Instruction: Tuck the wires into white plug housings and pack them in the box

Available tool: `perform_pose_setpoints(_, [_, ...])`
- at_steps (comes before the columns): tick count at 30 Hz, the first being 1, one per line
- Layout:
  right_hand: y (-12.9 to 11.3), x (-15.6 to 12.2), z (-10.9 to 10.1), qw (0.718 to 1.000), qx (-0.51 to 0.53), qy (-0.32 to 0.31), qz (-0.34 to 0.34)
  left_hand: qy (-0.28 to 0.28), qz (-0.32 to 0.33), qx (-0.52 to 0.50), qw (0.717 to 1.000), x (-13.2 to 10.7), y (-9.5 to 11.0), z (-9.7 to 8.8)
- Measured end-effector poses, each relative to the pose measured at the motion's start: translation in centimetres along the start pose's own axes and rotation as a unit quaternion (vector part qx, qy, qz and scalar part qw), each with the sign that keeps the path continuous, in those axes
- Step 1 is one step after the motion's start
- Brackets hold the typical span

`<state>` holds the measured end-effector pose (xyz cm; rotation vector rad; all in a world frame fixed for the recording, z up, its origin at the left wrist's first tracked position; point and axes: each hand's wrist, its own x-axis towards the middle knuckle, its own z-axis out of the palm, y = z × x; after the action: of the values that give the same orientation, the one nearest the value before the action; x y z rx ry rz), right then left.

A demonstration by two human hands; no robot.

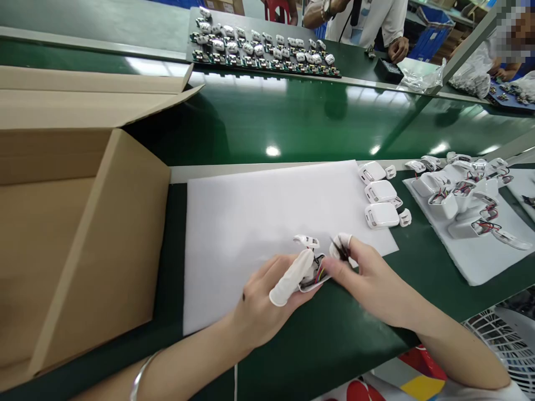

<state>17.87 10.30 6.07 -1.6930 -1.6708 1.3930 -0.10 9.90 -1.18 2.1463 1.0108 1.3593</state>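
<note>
My left hand (267, 295) is closed around an open white plastic housing (309, 287), with coloured wires showing inside it. A white finger cot covers one of its fingers. A small white cap piece (306, 241) sticks out just beyond the housing. My right hand (371, 278), also with a white finger cot, is closed on dark tweezers (340, 250), slightly blurred. Its thumb is at the housing's wire-filled opening. Both hands are over the near edge of a white sheet (251, 217).
Closed white units (381, 215) line the sheet's right edge. Farther right, open housings with wires (463, 189) pile on a white pad (480, 262). A cardboard box (137, 234) stands left. Beyond the green belt (251, 122), a tray of small parts (267, 47) lies near a co-worker (376, 22).
</note>
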Motion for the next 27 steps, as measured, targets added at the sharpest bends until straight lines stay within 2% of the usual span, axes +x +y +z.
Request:
perform_pose_setpoints(3, [0.1,0.1,0.4,0.998,0.034,-0.043,0.017,-0.012,0.008,-0.01,1.0,0.1,-0.1,-0.2])
perform_pose_setpoints(9, [0.8,1.5,1.1,0.99,0.134,-0.034,0.032,-0.004,0.033,-0.015,0.999,0.3,-0.1,-0.2])
perform_pose_setpoints(13, [0.7,2.0,0.6,0.988,0.148,-0.035,0.015,-0.008,0.016,-0.011,1.0,0.2,-0.1,0.0])
perform_pose_setpoints(18, [0.6,2.2,-0.6,0.982,0.132,-0.126,0.039,-0.013,-0.013,-0.027,0.999,0.0,-0.2,0.0])
perform_pose_setpoints(22, [0.6,2.2,-0.6,0.982,0.145,-0.106,0.057,-0.019,-0.004,-0.027,0.999,0.1,-0.1,-0.2])
perform_pose_setpoints(27, [1.0,2.7,-0.5,0.976,0.18,-0.124,0.023,-0.034,-0.013,-0.031,0.999,0.3,0.0,-0.4])
